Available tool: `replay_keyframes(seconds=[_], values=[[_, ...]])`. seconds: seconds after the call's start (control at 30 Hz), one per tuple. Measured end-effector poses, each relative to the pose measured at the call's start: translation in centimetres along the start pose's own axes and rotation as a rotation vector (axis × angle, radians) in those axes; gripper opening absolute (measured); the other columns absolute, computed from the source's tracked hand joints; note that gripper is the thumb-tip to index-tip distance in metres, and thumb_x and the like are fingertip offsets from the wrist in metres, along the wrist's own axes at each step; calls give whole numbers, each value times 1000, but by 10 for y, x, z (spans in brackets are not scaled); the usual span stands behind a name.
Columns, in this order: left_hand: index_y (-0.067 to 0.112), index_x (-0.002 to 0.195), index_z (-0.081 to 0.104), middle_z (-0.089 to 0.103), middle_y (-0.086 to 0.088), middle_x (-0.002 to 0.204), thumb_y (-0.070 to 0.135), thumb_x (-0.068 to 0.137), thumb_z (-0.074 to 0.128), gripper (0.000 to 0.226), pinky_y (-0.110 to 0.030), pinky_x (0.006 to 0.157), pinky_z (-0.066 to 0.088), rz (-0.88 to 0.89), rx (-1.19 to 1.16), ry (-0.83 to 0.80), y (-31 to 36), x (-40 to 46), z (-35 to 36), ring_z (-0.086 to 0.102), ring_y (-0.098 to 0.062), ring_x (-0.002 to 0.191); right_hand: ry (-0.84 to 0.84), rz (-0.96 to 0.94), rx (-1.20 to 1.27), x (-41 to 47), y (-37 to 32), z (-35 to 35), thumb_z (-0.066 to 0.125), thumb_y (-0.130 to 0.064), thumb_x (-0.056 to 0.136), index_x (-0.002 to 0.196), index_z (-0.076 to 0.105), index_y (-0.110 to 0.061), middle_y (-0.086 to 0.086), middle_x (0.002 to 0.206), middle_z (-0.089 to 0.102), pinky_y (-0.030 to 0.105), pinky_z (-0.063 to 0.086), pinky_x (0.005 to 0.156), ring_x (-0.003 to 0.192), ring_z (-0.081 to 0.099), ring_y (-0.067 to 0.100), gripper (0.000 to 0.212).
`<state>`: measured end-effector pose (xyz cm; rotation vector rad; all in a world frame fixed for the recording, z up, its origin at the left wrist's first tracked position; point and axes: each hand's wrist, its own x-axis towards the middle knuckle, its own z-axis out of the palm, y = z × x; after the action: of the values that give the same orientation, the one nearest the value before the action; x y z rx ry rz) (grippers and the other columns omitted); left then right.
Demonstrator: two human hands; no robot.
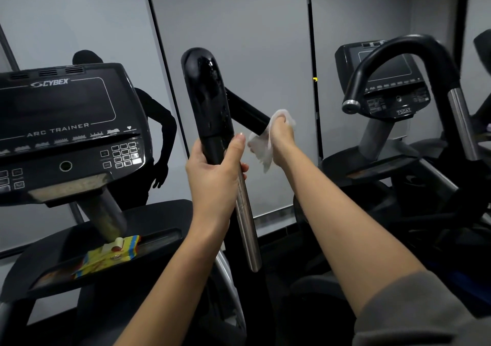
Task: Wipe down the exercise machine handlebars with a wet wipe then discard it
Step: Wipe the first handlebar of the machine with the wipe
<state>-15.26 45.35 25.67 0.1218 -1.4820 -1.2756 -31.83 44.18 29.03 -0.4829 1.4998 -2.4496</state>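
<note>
While the left hand (215, 170) curled its fingers round the upright handlebar (210, 101) at frame centre, just where black grip met bare metal tube (247, 218), the right hand (281, 138) clutched a crumpled white wet wipe (261, 150) wrapped about the end of the side grip (247, 112) branching right from that bar. A loose tail of the wipe hung below the fist. The black grip looked glossy, with beaded wet streaks near its rounded top. At left stood the console (66, 125) marked CYBEX and ARC TRAINER, and below it a tray (159, 236) holding a yellow packet (111, 255). A dark reflection of a person (156, 133) showed on the grey wall panel (239, 27) behind. In the right of the frame a second machine's console (385, 80) sat partly behind a curved black handle (393, 56)
</note>
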Motion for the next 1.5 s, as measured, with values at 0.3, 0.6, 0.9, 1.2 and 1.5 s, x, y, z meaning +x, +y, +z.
replay_keyframes(seconds=[0.3,0.6,0.9,1.2,1.5], values=[[26,78,55,64,14,59,20,87,66,15,-22,50,50,18,5,-5,2,-1,1,57,-7,50,-143,53,-2,-5,0,6,23,-33,99,86,49,-5,11,60,51,14,31,36,42,40,18,40],[21,83,58,58,6,69,24,85,67,9,-20,52,51,-14,4,1,-1,0,0,59,-6,52,144,-561,-615,19,-28,2,24,-23,98,56,38,-16,6,63,45,32,34,61,64,45,24,45],[19,86,59,61,13,60,22,86,66,8,-22,52,50,-9,-14,-14,-2,2,0,59,-8,51,-15,-1325,-1057,26,13,34,70,14,63,95,65,7,21,87,69,34,57,60,76,69,35,33],[23,80,59,61,13,62,23,86,66,9,-21,51,51,9,-1,-8,-2,1,0,59,-7,51,-31,-1252,-1082,17,23,-48,58,15,75,91,62,15,26,78,67,37,51,47,65,66,41,16],[22,83,58,61,13,60,20,87,65,8,-20,50,50,17,-5,-11,-1,0,0,57,-6,49,-228,-871,-677,-14,-38,53,41,-7,90,106,60,7,24,103,66,33,43,69,91,62,34,29]])
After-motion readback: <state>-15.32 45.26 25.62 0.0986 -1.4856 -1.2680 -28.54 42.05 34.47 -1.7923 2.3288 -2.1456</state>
